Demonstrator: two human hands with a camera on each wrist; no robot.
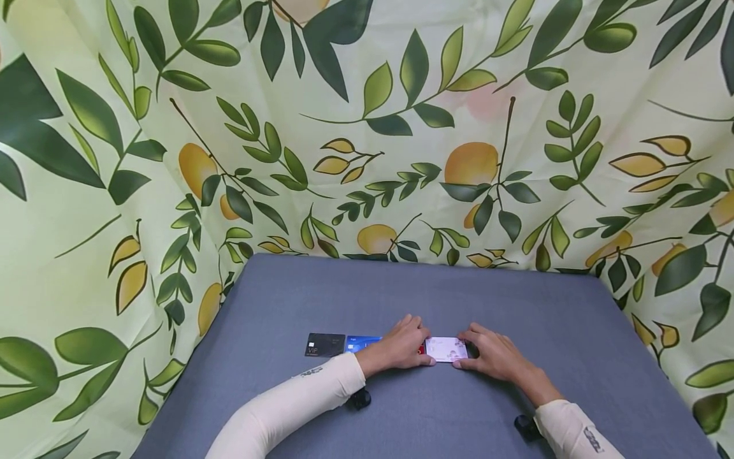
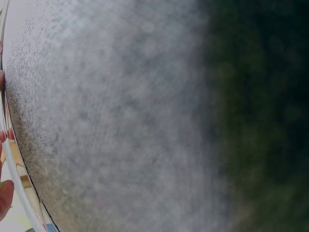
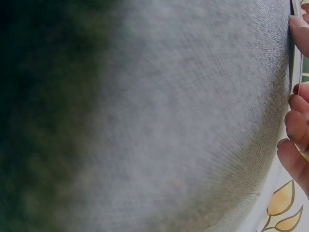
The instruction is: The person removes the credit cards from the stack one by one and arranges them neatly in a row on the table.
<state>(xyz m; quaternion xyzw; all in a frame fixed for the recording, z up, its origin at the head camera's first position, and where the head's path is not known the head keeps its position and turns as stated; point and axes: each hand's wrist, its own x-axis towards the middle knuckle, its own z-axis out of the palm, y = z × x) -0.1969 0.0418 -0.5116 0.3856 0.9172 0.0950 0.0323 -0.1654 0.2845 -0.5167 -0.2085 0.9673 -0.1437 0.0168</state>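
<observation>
A white card with a pinkish floral print (image 1: 447,349) lies flat between both hands in the head view. My left hand (image 1: 401,344) arches over a mostly hidden red card (image 1: 422,349), thumb and forefinger at the white card's left corners. My right hand (image 1: 493,354) grips the white card near its right end, thumb at the lower edge and fingers at the upper. Left of these lie a blue card (image 1: 360,342), partly covered by the left hand, and a black VIP card (image 1: 325,345). The wrist views catch only fingertips (image 2: 6,195) at the edge.
The cards form a row on a grey-blue cloth-covered table (image 1: 401,293). Leaf-and-fruit patterned fabric (image 1: 413,153) hangs behind it and along its sides. A dark patch shows under the right hand; I cannot tell what it is. A small black device sits at each wrist.
</observation>
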